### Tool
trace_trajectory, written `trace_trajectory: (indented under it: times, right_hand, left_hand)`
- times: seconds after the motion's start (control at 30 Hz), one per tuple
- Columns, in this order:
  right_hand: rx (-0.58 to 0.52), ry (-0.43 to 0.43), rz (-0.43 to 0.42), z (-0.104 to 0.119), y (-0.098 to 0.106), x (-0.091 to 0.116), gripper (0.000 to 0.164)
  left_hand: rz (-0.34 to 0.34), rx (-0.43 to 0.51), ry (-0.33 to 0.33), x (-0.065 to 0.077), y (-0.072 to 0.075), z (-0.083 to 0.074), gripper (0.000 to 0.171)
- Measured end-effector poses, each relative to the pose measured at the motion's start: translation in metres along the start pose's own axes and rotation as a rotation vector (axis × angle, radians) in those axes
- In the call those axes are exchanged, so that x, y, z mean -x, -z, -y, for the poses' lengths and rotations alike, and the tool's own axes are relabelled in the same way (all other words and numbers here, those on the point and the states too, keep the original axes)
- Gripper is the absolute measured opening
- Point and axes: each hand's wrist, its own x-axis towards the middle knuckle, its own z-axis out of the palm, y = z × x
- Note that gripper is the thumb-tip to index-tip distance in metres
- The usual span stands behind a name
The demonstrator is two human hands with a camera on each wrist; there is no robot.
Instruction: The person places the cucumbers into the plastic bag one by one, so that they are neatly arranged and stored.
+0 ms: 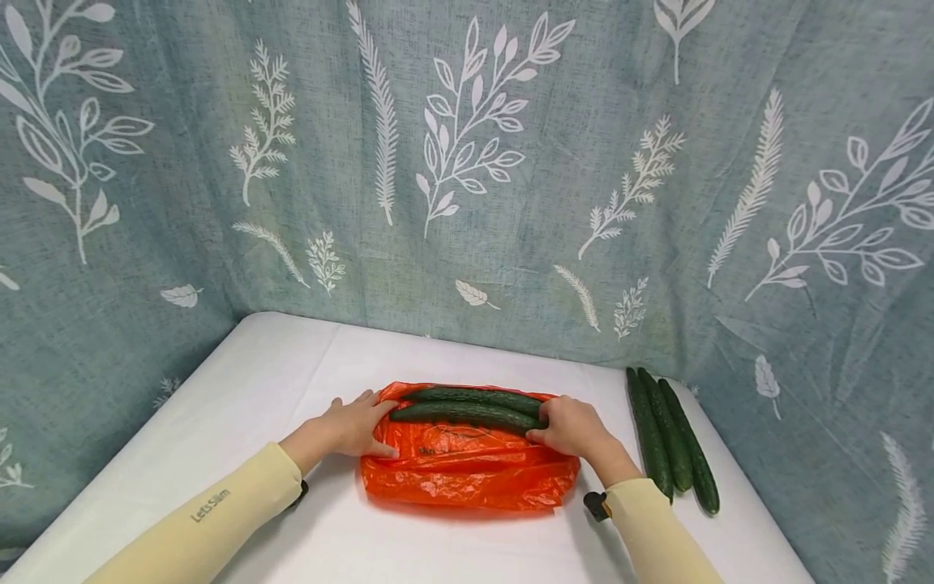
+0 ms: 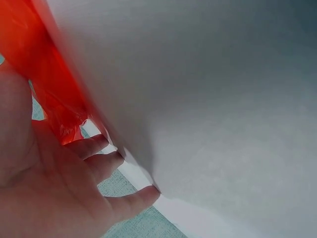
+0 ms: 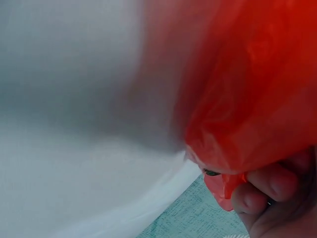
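Observation:
An orange-red plastic bag [image 1: 467, 483] lies spread on the table. On top of it rest two dark green cucumbers, the rear cucumber [image 1: 474, 395] and the front cucumber [image 1: 460, 414], side by side. My left hand [image 1: 357, 426] rests at the bag's left edge near the cucumbers' left ends; in the left wrist view its fingers [image 2: 136, 202] are extended, some tips touching the white table surface. At the other side my right hand [image 1: 572, 426] grips the front cucumber's right end, covering it. Curled fingers [image 3: 272, 181] show beside the bag in the right wrist view.
Three more cucumbers [image 1: 667, 434] lie close together on the right side of the white table [image 1: 292, 389], beyond the right forearm. A green leaf-patterned curtain [image 1: 467, 203] hangs behind the table and along both sides.

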Motion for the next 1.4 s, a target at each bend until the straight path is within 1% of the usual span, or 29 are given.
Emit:
trace_trajectory:
  times: [0.23,0.4,0.6,0.8,0.9,1.07,1.17,1.27,1.4]
  right_hand:
    - [-0.013,-0.018,-0.029,-0.003,0.000,0.003,0.034]
    - [-0.015,-0.019,-0.020,-0.002,-0.001,0.003,0.034]
    - [-0.026,-0.057,-0.012,-0.002,-0.003,0.003,0.031]
    - [-0.069,-0.066,-0.033,-0.006,-0.005,0.008,0.036]
    - [-0.134,-0.080,-0.055,-0.009,-0.004,0.014,0.037]
    - [-0.350,-0.094,-0.089,-0.014,0.002,0.026,0.038]
    - [-0.451,-0.097,-0.111,-0.018,0.005,0.033,0.038]
    - [-0.513,-0.105,-0.145,-0.023,0.007,0.040,0.037]
    - [-0.537,-0.125,-0.195,-0.032,0.007,0.048,0.035]
  left_hand:
    - [-0.001,-0.005,-0.001,-0.001,-0.002,0.001,0.092]
    - [-0.004,-0.014,-0.007,-0.001,-0.002,0.002,0.093]
    - [-0.006,-0.005,-0.009,-0.001,-0.002,0.004,0.093]
    - [0.000,-0.006,-0.001,-0.001,-0.003,0.003,0.093]
    - [-0.001,-0.003,-0.002,-0.002,-0.003,0.003,0.093]
    - [-0.004,-0.009,-0.003,-0.002,-0.003,0.003,0.093]
    - [-0.006,-0.008,-0.002,-0.002,-0.002,0.003,0.093]
    - [-0.004,-0.003,-0.004,-0.002,-0.002,0.003,0.093]
    - [-0.006,-0.006,-0.011,-0.002,-0.002,0.003,0.093]
